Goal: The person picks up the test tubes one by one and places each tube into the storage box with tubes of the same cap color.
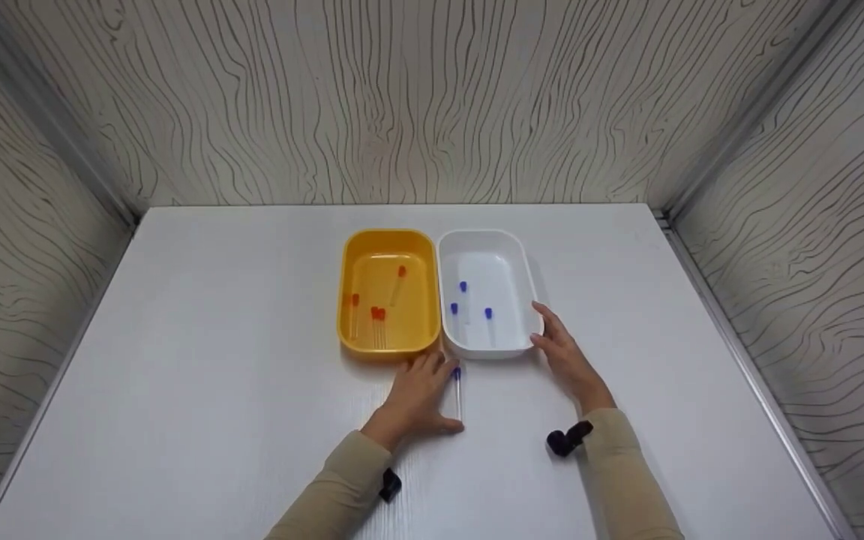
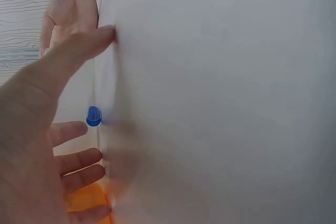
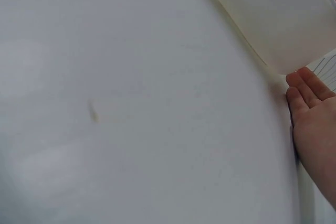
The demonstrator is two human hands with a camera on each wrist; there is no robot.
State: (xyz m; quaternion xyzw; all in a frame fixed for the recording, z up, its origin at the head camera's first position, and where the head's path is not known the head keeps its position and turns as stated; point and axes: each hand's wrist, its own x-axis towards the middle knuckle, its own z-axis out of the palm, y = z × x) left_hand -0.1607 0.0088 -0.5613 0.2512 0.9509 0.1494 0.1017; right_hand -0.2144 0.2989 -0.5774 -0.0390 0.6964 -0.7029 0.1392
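A clear tube with a blue cap (image 1: pixel 457 373) lies on the white table, pointing away from me. My left hand (image 1: pixel 417 391) rests beside it on the left, thumb near its bottom end and fingers spread toward the cap. In the left wrist view the blue cap (image 2: pixel 94 116) shows between the parted thumb and fingers. The left fingertips are close to the front of the yellow tray (image 1: pixel 389 352). My right hand (image 1: pixel 568 361) has extended fingers against the right side of the white tray (image 1: pixel 486 354); the right wrist view shows these fingertips (image 3: pixel 295 78) at the tray's lower corner.
Several red-capped tubes (image 1: pixel 378 313) lie in the yellow tray. Blue-capped tubes (image 1: pixel 488 313) lie in the white tray, which stands right beside the yellow one. Wood-patterned panels (image 1: pixel 402 105) enclose the table's back and sides.
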